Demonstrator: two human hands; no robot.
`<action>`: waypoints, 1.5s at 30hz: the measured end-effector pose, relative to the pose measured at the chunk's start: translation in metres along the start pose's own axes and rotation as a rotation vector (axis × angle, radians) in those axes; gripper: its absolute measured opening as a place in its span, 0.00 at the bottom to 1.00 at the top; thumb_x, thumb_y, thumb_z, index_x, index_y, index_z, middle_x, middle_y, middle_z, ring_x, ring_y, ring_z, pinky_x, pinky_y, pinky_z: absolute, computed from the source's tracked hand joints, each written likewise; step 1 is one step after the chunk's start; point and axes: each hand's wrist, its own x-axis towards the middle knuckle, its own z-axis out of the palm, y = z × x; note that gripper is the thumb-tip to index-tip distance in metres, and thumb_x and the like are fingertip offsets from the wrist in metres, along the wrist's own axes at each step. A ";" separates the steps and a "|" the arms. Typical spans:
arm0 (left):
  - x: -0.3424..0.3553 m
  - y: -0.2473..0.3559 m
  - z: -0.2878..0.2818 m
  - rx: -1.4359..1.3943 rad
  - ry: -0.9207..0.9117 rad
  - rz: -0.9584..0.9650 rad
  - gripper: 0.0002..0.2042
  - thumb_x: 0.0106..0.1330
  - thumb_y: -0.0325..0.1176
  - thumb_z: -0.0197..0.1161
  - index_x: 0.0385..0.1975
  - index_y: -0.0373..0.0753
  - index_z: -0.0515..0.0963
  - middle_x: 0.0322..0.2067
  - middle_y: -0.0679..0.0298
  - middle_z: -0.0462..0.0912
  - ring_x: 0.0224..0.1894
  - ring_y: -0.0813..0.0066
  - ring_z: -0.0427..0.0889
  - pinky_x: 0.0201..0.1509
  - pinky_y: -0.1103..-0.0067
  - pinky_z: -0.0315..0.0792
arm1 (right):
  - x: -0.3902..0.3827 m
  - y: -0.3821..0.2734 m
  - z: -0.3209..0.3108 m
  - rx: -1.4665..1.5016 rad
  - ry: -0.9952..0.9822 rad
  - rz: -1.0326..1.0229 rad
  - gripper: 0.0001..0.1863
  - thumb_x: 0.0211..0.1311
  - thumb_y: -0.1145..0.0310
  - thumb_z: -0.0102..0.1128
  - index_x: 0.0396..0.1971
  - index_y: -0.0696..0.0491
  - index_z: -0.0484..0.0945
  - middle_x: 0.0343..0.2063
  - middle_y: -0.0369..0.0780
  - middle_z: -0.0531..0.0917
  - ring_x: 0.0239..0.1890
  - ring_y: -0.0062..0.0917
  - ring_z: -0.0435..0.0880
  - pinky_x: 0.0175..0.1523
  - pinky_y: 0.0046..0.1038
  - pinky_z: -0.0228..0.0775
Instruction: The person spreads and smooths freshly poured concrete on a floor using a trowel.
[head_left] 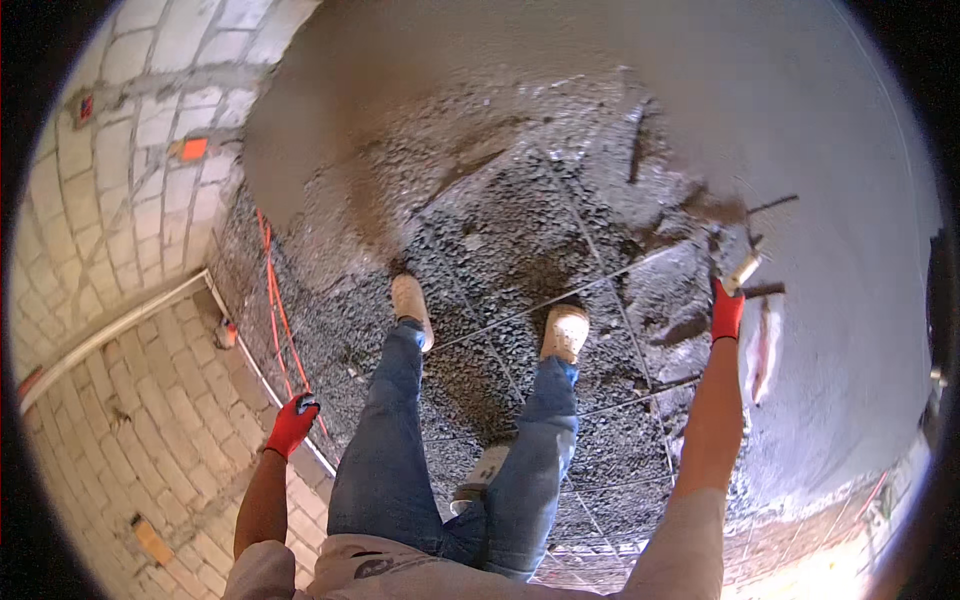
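My right hand (727,312), in a red glove, is closed around the pale handle of a trowel (743,272) at the right. The trowel's blade is hard to tell from the grey wet cement (850,300) around it. My left hand (291,426), also gloved in red, is held out at the lower left beside some orange-red tubing (277,305). Its fingers look curled, with something dark at their tips that I cannot make out. Below me lies rough, wet, dark gravelly concrete (490,370), smoother toward the far side and the right.
Thin reinforcing bars (560,304) cross the rough concrete under my light shoes (566,333). A pale block wall (130,200) with an orange box (193,149) rises at the left. Behind my legs, a whitish container (487,467) is partly hidden. A pinkish-white strip (765,355) shows near my right hand.
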 end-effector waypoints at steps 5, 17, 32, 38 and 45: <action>-0.061 -0.085 -0.043 0.135 0.149 -0.054 0.18 0.60 0.33 0.61 0.49 0.35 0.73 0.33 0.66 0.79 0.29 0.81 0.74 0.31 0.81 0.71 | -0.042 -0.029 -0.013 -0.320 0.103 -0.086 0.26 0.50 0.51 0.58 0.36 0.62 0.75 0.32 0.54 0.81 0.38 0.46 0.81 0.41 0.43 0.71; -0.090 -0.100 -0.012 -0.086 0.148 -0.096 0.24 0.56 0.43 0.64 0.49 0.35 0.74 0.39 0.54 0.80 0.39 0.69 0.80 0.44 0.75 0.72 | -0.200 -0.002 -0.156 -0.493 -0.373 0.060 0.43 0.49 0.50 0.63 0.61 0.59 0.59 0.52 0.53 0.74 0.54 0.46 0.73 0.54 0.41 0.67; -0.146 -0.186 0.025 -0.771 0.377 -0.151 0.18 0.57 0.39 0.64 0.43 0.36 0.76 0.30 0.65 0.79 0.29 0.78 0.74 0.30 0.78 0.69 | -0.273 -0.232 -0.181 -0.228 -0.376 -0.461 0.13 0.52 0.65 0.66 0.34 0.55 0.76 0.20 0.34 0.78 0.17 0.16 0.71 0.22 0.23 0.65; -0.179 -0.283 0.106 -1.083 0.493 -0.241 0.17 0.56 0.41 0.62 0.37 0.32 0.79 0.28 0.58 0.82 0.30 0.68 0.78 0.38 0.71 0.71 | -0.345 -0.371 -0.154 0.011 -0.502 -0.420 0.13 0.54 0.65 0.65 0.38 0.50 0.74 0.19 0.31 0.75 0.16 0.15 0.71 0.19 0.20 0.63; -0.190 -0.309 0.134 -0.949 0.456 -0.195 0.15 0.58 0.41 0.61 0.34 0.33 0.79 0.30 0.63 0.80 0.33 0.73 0.75 0.38 0.73 0.71 | -0.435 -0.426 -0.078 -0.227 -0.543 -0.681 0.17 0.54 0.64 0.66 0.42 0.53 0.76 0.23 0.31 0.77 0.23 0.14 0.73 0.25 0.19 0.65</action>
